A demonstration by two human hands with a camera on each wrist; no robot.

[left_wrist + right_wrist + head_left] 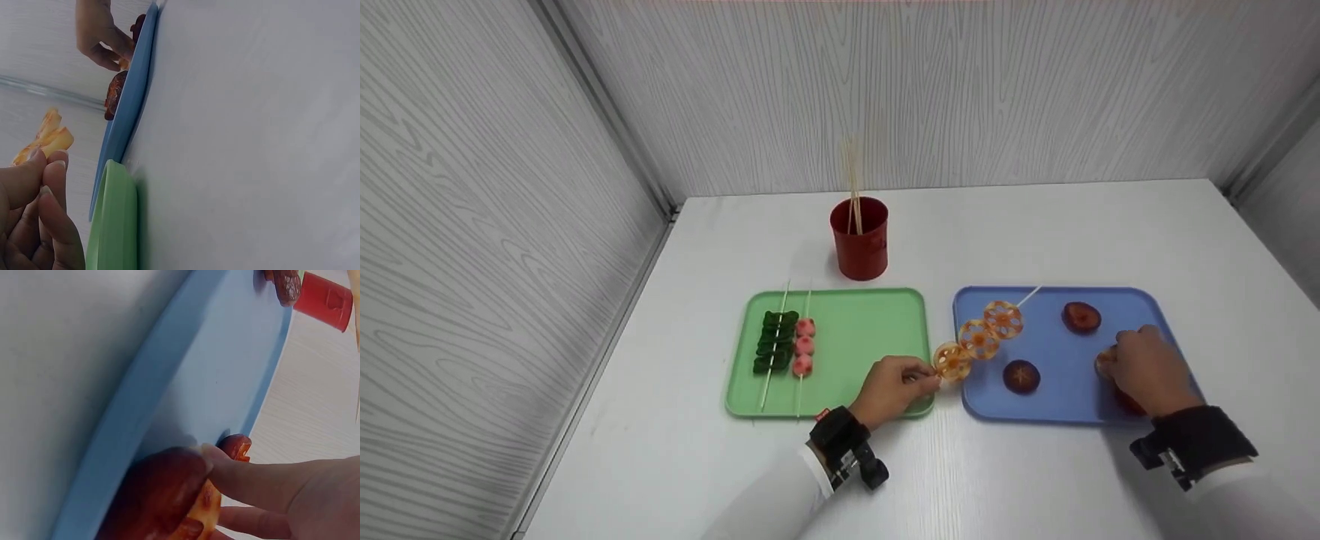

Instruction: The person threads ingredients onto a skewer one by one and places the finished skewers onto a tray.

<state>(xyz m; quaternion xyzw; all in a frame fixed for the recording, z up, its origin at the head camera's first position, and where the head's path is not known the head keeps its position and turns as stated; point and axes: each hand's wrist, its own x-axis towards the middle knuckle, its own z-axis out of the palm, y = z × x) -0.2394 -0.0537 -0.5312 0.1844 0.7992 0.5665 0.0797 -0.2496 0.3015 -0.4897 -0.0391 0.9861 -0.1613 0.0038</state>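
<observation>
My left hand (892, 390) pinches the near end of a bamboo skewer carrying three lotus root slices (979, 340). The loaded skewer slants from the green tray's right edge across the left part of the blue tray (1057, 401); its bare tip points away from me. Over the right side of the blue tray, my right hand (1153, 371) pinches a loose lotus root slice (209, 503) between thumb and fingers. A dark brown mushroom cap (160, 489) lies right beside that slice, mostly hidden by the hand in the head view. Two more mushroom caps (1021, 376) sit in the tray.
On the green tray (870, 322) lie a skewer of folded dark green pieces (776, 341) and one of pink balls (804, 346). Behind it stands a red cup (861, 255) with several bamboo sticks (855, 206). Grey wood-grain panels (922, 97) enclose the white table (660, 420).
</observation>
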